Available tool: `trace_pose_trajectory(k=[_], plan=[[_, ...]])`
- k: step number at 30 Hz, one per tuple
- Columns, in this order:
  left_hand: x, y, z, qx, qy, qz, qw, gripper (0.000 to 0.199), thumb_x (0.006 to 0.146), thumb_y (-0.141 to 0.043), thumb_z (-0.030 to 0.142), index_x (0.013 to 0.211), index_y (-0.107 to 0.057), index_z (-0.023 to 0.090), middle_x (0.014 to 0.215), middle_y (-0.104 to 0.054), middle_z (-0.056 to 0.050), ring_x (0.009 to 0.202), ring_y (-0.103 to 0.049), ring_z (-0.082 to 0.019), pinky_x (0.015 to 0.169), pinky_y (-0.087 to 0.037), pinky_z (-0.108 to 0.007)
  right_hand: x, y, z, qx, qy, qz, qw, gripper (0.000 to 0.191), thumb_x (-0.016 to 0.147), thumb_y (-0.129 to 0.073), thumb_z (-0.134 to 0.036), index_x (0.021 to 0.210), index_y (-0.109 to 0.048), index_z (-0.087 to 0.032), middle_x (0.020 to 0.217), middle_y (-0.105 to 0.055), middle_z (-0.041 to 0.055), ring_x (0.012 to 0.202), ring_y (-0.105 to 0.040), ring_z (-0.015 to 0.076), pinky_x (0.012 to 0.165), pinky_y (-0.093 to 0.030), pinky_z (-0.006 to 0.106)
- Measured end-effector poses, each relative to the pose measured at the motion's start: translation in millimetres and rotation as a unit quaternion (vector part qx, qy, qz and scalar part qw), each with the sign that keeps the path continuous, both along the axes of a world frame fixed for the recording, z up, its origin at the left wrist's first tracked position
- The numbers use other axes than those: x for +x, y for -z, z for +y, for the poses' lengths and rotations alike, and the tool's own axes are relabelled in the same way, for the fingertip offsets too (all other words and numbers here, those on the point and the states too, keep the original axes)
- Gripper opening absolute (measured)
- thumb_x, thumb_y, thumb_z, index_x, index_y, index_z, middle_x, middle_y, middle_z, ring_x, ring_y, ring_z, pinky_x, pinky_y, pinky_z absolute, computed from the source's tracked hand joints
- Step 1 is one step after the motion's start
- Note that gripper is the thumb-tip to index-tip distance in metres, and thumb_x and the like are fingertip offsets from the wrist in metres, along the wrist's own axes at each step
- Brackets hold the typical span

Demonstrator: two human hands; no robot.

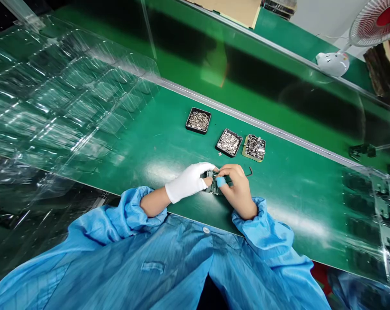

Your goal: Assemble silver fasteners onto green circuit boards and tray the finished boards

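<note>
My left hand, in a white glove with bare fingertips, is closed on the left side of a small dark green part just above the green table. From the right, my right hand, bare with a blue wrap on one finger, has its fingers pinched together at the part's top edge. Whether a tiny piece sits between those fingertips is hidden. A small dark bent rod lies just beyond my right hand.
Three small trays of metal pieces, one at the back, one central and one at right, stand beyond my hands. Clear plastic trays cover the left. More plastic trays hold dark parts at right. A fan stands behind.
</note>
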State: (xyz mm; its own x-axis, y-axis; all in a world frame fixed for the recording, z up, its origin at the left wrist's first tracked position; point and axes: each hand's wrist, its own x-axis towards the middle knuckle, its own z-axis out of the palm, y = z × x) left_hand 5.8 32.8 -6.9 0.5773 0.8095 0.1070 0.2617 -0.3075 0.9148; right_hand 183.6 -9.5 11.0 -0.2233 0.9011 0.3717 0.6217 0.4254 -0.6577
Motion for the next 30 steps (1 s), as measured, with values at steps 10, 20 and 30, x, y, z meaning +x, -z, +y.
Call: trace_pose_trajectory(k=[10,20,30], plan=[[1.2,-7.0,-1.4,-0.001,-0.011,0.007,1.0,0.026,0.08,-0.05,0.02,0.101,-0.063,0.014,0.105,-0.069,-0.007,0.099,-0.064,-0.019,0.091,-0.05,-0.033,-0.1,1.5,-3.7,-0.025,0.018,-0.032,0.999,0.011,0.086,-0.051,-0.015,0.09,-0.056,-0.024,0.095,-0.062,0.0056,0.088,-0.058,0.0217,0.078,-0.045,0.037],[3.4,-9.4,-5.1,0.014,-0.02,0.022,0.999,0.024,0.077,-0.05,0.015,0.097,-0.063,0.014,0.099,-0.069,-0.007,0.094,-0.065,-0.019,0.085,-0.051,-0.032,-4.5,4.1,-6.9,-0.015,0.011,-0.013,1.0,0.009,0.085,-0.052,-0.014,0.088,-0.054,-0.023,0.094,-0.063,0.0063,0.088,-0.058,0.0223,0.076,-0.045,0.038],[3.0,-8.8,-7.3,0.011,-0.011,0.028,0.999,0.023,0.079,-0.048,0.018,0.096,-0.063,0.015,0.099,-0.068,-0.007,0.093,-0.063,-0.019,0.084,-0.05,-0.032,-7.1,6.9,-10.2,-0.03,0.017,0.025,0.999,0.008,0.086,-0.052,-0.016,0.087,-0.053,-0.024,0.092,-0.062,0.005,0.087,-0.059,0.0212,0.076,-0.046,0.037]])
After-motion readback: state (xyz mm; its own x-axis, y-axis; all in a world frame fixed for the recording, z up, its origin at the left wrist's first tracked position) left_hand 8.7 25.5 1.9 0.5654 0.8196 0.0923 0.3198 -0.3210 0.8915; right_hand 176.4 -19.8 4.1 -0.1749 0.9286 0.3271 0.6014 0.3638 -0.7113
